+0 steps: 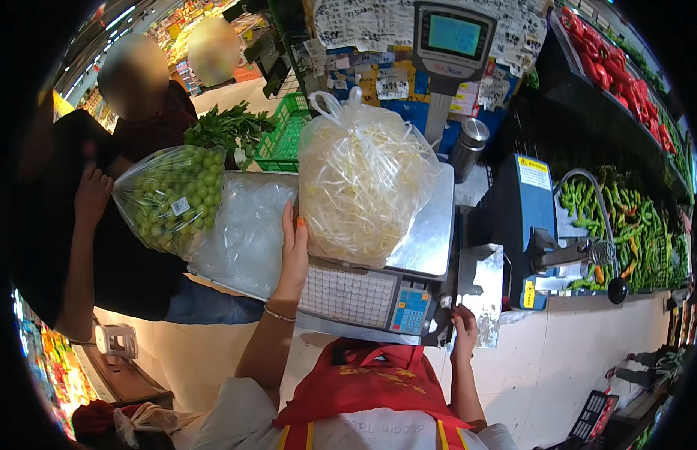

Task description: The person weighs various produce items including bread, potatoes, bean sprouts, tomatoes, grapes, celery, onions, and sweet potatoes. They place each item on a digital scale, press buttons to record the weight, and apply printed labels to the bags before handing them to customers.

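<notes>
A knotted clear plastic bag of bean sprouts stands on the metal platform of a weighing scale. My left hand is upright at the bag's left side, its fingers extended against or just beside the plastic. Below the bag lies the scale's keypad, with blue keys at its right end. My right hand is at the scale's front right corner, fingers bent; whether anything is between them is too small to tell. The scale's lit display rises on a post behind the platform.
At left, another person's hand holds a bag of green grapes over clear plastic bags. A green crate and leafy greens lie behind. A blue lever device stands right, before green peppers. A steel canister stands behind the scale.
</notes>
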### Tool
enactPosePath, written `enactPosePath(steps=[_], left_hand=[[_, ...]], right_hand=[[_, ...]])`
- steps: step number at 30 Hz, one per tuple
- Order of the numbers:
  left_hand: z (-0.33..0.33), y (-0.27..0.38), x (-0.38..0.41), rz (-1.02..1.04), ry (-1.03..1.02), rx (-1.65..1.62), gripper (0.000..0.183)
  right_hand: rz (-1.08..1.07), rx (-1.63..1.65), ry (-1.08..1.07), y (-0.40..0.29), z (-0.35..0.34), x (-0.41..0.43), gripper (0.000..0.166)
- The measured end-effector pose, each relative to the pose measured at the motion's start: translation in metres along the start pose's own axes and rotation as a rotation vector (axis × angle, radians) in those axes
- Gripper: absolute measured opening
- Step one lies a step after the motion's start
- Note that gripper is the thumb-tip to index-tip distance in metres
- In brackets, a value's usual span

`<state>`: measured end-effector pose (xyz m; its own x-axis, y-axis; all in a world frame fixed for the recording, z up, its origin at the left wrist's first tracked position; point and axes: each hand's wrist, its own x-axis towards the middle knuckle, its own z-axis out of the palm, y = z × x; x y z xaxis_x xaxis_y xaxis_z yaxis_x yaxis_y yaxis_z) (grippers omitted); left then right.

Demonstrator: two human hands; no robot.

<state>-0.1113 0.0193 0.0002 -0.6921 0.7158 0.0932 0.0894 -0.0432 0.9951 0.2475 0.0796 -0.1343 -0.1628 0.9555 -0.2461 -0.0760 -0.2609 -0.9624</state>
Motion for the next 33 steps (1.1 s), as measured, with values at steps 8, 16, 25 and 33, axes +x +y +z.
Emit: enactPosePath(steps=[8, 16, 25, 33], left_hand=[[0.007, -0.029, 0.009, -0.083, -0.07, -0.324, 0.054], [0.087, -0.001, -0.041, 0.011, -0.053, -0.23, 0.062], [0.042, 0.0, -0.064, -0.009, -0.234, -0.188, 0.056], [-0.02, -0.004, -0.077, -0.154, -0.12, -0.086, 0.044]], right_hand=[[0.075, -0.076, -0.167, 0.038, 0.025, -0.011, 0.061], [0.189, -0.032, -0.226, 0.022, 0.037, -0.028, 0.08], [0.082, -0.022, -0.123, 0.034, 0.057, -0.036, 0.082], [-0.058, -0.147, -0.002, 0.052, 0.059, -0.031, 0.075]])
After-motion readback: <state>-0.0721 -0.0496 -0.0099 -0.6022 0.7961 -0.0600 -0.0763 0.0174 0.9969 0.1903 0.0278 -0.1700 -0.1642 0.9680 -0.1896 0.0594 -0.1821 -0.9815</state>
